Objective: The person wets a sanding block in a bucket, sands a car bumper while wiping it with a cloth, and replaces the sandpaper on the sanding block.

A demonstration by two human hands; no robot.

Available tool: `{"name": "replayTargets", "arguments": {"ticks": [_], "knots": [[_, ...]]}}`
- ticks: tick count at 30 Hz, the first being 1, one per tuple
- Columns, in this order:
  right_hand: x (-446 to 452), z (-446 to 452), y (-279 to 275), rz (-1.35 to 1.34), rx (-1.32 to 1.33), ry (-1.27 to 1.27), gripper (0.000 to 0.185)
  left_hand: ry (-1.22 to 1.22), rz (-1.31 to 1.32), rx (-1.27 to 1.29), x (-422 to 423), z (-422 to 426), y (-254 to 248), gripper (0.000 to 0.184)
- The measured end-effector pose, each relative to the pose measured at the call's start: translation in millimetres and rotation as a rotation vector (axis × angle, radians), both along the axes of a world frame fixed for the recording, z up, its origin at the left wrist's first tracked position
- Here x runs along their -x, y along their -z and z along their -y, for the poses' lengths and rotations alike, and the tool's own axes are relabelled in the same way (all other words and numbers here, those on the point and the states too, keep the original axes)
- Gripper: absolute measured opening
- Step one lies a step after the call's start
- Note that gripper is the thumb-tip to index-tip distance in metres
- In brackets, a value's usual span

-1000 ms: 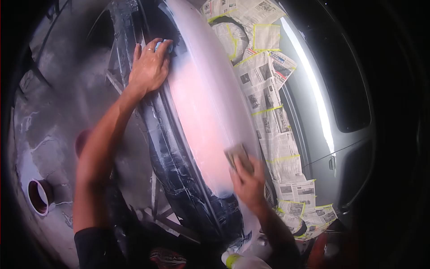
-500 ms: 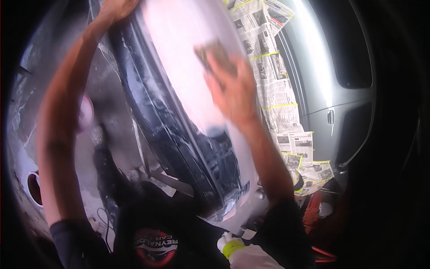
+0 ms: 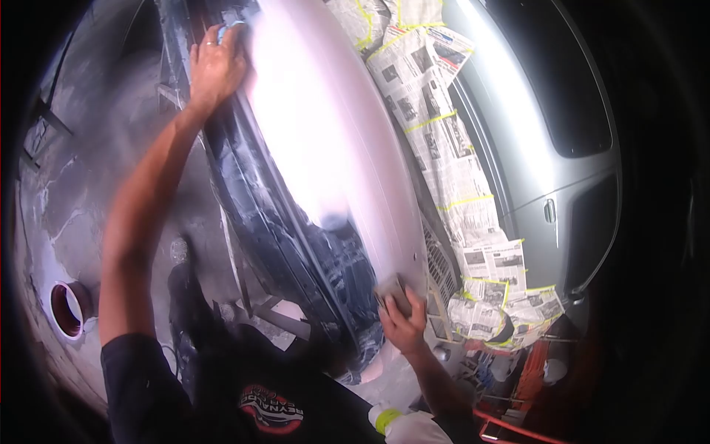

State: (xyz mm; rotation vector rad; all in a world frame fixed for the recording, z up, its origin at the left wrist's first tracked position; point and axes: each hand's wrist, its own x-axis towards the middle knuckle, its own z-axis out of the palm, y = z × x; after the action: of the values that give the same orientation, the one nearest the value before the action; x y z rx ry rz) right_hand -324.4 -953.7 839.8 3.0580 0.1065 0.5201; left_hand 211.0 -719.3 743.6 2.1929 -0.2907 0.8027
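Observation:
A long curved car bumper (image 3: 296,111), pale pinkish white on top with dark, dusty lower parts, runs from the top of the view down to the centre. My right hand (image 3: 407,325) grips a grey-brown sanding block (image 3: 394,294), fingers bent over it, at the bumper's near right end. Up at the far left, my left hand (image 3: 216,74) lies on the dark edge. Its fingertips are closed over a small light-blue piece (image 3: 232,31), mostly hidden, whose kind I cannot make out.
To the right stands a silver car (image 3: 510,140), its side edge covered with taped newspaper (image 3: 444,148). A stand bar (image 3: 277,318) shows beneath the bumper. On the floor at left is a round reddish container (image 3: 68,309). Red metal parts (image 3: 529,385) are at lower right.
My right hand has slid with the sanding block from the bumper's upper middle down to its near right end. My left hand now sits lower and further right in view; the view has shifted.

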Motion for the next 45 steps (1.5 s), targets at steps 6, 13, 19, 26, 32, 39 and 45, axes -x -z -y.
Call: {"name": "replayTargets", "arguments": {"ticks": [6,13,19,26,32,39,45], "knots": [[-377.5,-58.2,-30.7,0.122,-0.011,-0.188,0.040,0.010,-0.038,0.063,6.7,-0.8,-10.8,0.048],[-496.0,-67.2,-28.3,0.114,0.022,-0.223,0.043,-0.007,-0.068,0.052,11.6,-1.1,-17.5,0.045],[-96.4,-31.9,-19.6,0.020,0.022,0.080,0.042,0.005,-0.062,0.048,12.0,0.7,-10.8,0.046],[74.4,10.1,22.4,0.006,0.026,0.156,0.038,0.000,-0.098,0.019,12.9,-0.4,-19.3,0.051],[-273.3,-57.0,-34.8,0.050,0.021,-0.075,0.045,0.034,-0.089,0.059,16.2,-2.1,-18.4,0.052],[-591.7,-86.6,-21.9,0.005,-0.292,-0.282,0.032,-0.002,-0.050,0.057,9.7,0.1,-10.2,0.060],[-329.8,-45.4,-28.2,0.042,-0.046,-0.210,0.041,0.042,0.185,0.115,-13.9,5.3,8.3,0.032]]}}
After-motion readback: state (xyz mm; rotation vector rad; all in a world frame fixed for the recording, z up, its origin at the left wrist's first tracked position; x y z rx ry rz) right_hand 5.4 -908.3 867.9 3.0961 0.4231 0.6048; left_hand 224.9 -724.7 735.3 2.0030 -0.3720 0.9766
